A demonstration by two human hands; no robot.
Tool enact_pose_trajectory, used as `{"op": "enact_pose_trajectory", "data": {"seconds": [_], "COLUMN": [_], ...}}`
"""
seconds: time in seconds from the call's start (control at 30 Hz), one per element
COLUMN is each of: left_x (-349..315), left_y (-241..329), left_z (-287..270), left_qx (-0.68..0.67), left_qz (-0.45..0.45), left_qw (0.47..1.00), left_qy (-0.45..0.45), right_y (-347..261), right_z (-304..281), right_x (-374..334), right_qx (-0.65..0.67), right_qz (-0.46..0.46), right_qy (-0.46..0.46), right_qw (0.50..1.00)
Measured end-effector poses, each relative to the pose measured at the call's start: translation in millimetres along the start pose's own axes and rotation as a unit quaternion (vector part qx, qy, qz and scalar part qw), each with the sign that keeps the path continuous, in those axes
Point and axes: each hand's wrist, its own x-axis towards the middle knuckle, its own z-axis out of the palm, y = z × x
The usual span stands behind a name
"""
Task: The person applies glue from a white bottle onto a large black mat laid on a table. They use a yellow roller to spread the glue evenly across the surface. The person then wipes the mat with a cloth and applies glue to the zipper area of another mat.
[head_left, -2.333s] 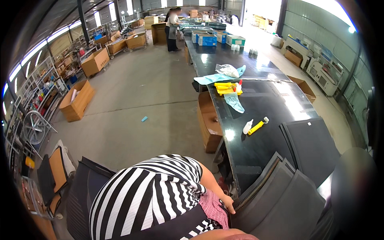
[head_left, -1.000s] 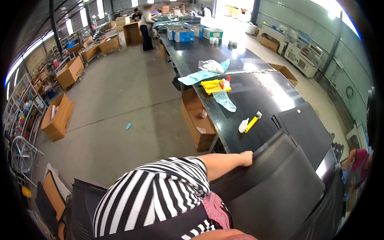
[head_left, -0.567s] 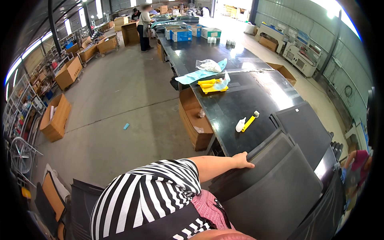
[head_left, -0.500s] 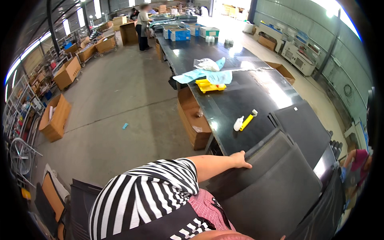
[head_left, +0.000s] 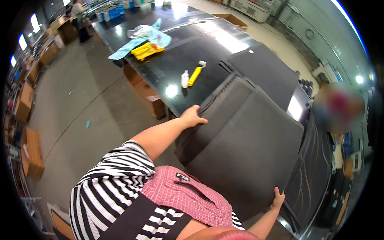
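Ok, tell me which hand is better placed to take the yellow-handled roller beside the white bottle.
Probably the left hand: it is at the dark sheets, on the side nearer the roller. The right hand is at their opposite side, farther away.

Hands: 2, left hand [head_left: 193, 116] plus right hand [head_left: 277, 199]. Dark sheets [head_left: 240, 148]: at least 3, overlap hides exact number. Counter [head_left: 188, 50]: 1. Yellow-handled roller [head_left: 195, 76] lying loose: 1. White bottle [head_left: 185, 79]: 1. Yellow tray [head_left: 149, 52]: 1. Light-blue cloths [head_left: 123, 51]: looks like 2, overlapping. Clear plastic bag [head_left: 139, 31]: 1. Open cardboard boxes [head_left: 142, 90] right by the counter: 2, one per long side. Blue scrap [head_left: 88, 124]: 1. Black rolls [head_left: 306, 87]: several, too small to count.
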Motion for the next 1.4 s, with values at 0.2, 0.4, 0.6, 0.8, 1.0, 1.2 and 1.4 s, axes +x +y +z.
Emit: {"op": "enact_pose_trajectory", "data": {"seconds": [0.2,0.4,0.6,0.8,1.0,1.2,1.4], "left_x": [-29,-45,-35,94,116,55,6], "left_y": [0,25,85,70,24,-14,-20], "left_z": [-20,-44,-72,-17,37,-15,-38], "left_qx": [-0.042,-0.126,-0.153,-0.037,0.112,0.074,0.104], "left_qz": [0.066,0.168,0.213,0.141,0.041,-0.032,-0.033], "left_qw": [0.996,0.973,0.958,0.982,0.991,0.997,0.993], "left_qy": [0.040,0.094,0.117,0.117,0.069,-0.007,-0.045], "right_y": [-63,-102,-92,-39,-2,37,70], "right_z": [25,22,18,44,69,23,19], "right_x": [-65,-102,-79,52,89,25,-28], "right_qx": [-0.046,0.020,0.075,-0.057,-0.235,-0.163,-0.082], "right_qz": [-0.145,-0.203,-0.241,-0.123,0.040,0.066,0.013], "right_qy": [0.092,0.132,0.162,0.178,0.086,0.014,0.092], "right_qw": [0.984,0.970,0.954,0.975,0.967,0.984,0.992]}}
